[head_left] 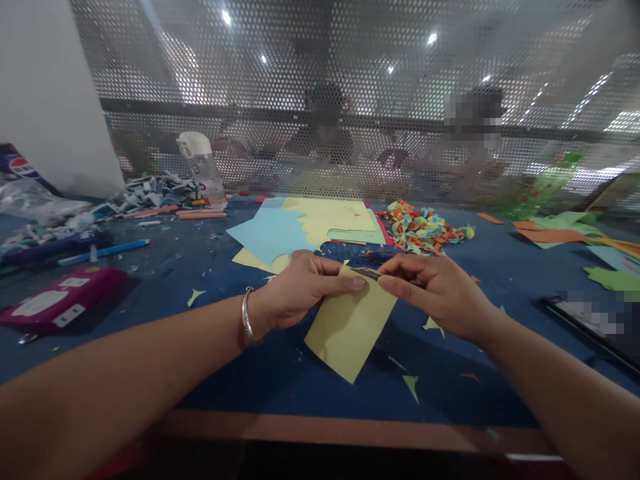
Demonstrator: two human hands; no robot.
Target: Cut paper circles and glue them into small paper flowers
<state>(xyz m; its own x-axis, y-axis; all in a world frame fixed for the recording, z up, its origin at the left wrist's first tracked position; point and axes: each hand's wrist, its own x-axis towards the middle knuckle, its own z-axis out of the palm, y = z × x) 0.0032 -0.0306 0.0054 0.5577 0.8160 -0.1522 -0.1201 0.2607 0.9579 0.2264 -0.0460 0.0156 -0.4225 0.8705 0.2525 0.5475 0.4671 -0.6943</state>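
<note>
A yellow sheet of paper (353, 333) hangs tilted above the blue table, gripped along its upper edge by my left hand (303, 287), thumb in front. Opposite it, my right hand (440, 287) pinches a thin, dark, flat strip (367, 273) that lies against the paper's top edge. It looks like a small blade, but its exact kind cannot be made out. Behind my hands lie a light blue sheet (273, 230) with a scalloped cut edge and pale yellow sheets (333, 215). Small yellow-green offcuts (411, 387) are scattered nearby.
A heap of colourful paper bits (425, 227) sits at the back right. On the left are a magenta pouch (65, 300), a blue pen (105, 252) and a white-capped bottle (203, 167). A phone (595, 330) lies at right. Behind stands a perforated metal screen (280, 80), people beyond.
</note>
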